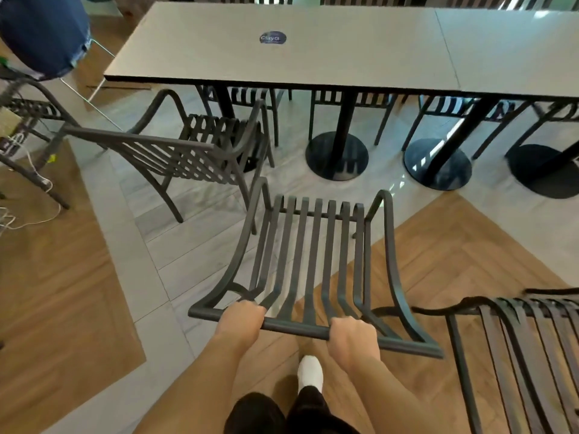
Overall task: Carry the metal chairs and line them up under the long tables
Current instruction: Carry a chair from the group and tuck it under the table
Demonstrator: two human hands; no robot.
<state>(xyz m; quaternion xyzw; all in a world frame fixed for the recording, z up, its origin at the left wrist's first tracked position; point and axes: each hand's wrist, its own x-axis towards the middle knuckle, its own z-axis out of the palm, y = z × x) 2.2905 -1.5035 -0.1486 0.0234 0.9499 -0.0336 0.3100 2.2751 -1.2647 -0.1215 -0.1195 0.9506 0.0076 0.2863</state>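
Metal chair [313, 255]: my left hand [241, 321] and right hand [352, 338] grip its top bar; I should slide it straight under the bench [282, 57].

Looked like a cafe or canteen dining area. Long grey tables [313, 48] ran end to end across the top of the frame, each on black pedestal posts with round bases [336, 156]. A round sticker [273, 38] sat on the tabletop, upper centre; its text was too blurred to read. Matching dark slatted metal chairs [200, 148] were everywhere: one at centre left, one at lower centre, one at lower right, more tucked under the tables' far side. Floor [78, 277] mixed wood-look herringbone with grey tile strips, a commercial fit-out. White cables [34, 180] trailed at left edge.
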